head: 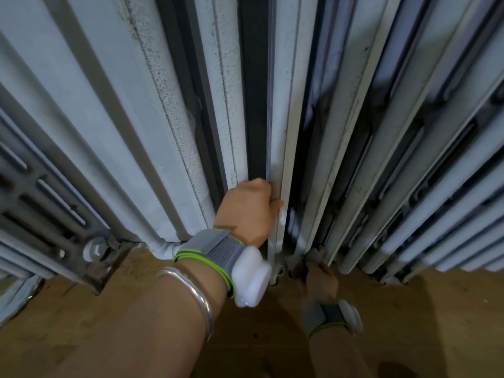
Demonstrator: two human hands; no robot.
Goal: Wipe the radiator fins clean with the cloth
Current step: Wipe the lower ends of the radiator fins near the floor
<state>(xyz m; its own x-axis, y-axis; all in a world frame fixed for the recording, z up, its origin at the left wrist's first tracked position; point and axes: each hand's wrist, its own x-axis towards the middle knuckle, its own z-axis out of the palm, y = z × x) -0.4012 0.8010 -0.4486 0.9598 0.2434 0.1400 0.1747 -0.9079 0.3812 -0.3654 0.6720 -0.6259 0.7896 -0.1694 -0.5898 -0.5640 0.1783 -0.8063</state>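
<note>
A white cast-iron radiator (191, 110) fills the view, its tall fins running down to the floor. My left hand (249, 211) grips the edge of a middle fin (281, 148) low down, fingers curled behind it and thumb on the front. My right hand (320, 279) is lower and to the right, at the foot of the fins, and is blurred. It holds a small grey cloth (300, 259) against the bottom of a fin. Most of the cloth is hidden by the hand and the fins. Both wrists wear grey bands with white devices.
A brown wooden floor (109, 309) lies under the radiator. A white pipe joint (163, 248) sits at the radiator's foot left of my left wrist. A slotted radiator section with a round end cap (94, 248) stands at the far left. Dark narrow gaps separate the fins.
</note>
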